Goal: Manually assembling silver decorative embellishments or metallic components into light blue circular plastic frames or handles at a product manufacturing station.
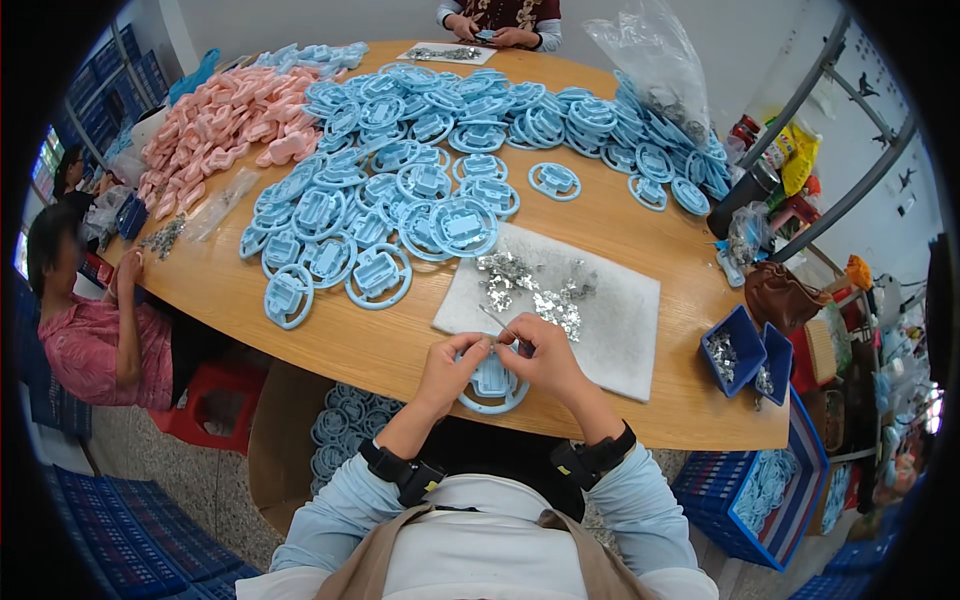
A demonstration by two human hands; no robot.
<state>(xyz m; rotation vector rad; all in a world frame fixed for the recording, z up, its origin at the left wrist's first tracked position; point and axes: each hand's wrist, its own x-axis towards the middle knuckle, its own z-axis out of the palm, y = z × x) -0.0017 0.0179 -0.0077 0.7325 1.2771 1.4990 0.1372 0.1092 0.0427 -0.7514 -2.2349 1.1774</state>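
Observation:
At the table's near edge lies a light blue round plastic part (492, 380) with a rectangular housing in its ring. My left hand (447, 372) grips its left upper rim, thumb and finger pinched together. My right hand (545, 355) is closed round a thin metal rod-like tool (492, 317), its upper end pointing up and left; its tip is hidden. The right fingers rest close to the part's top edge. Small silvery metal pieces (555, 312) lie heaped on a white foam sheet (625, 345) just beyond my hands.
Light blue parts (380, 190) are piled over the table (560, 225), with pink parts (235, 115) at far left. Blue bins (732, 345) of metal pieces stand at right. A clear bag (655, 60) stands at the back. Co-workers sit at left (95, 330) and opposite (500, 20).

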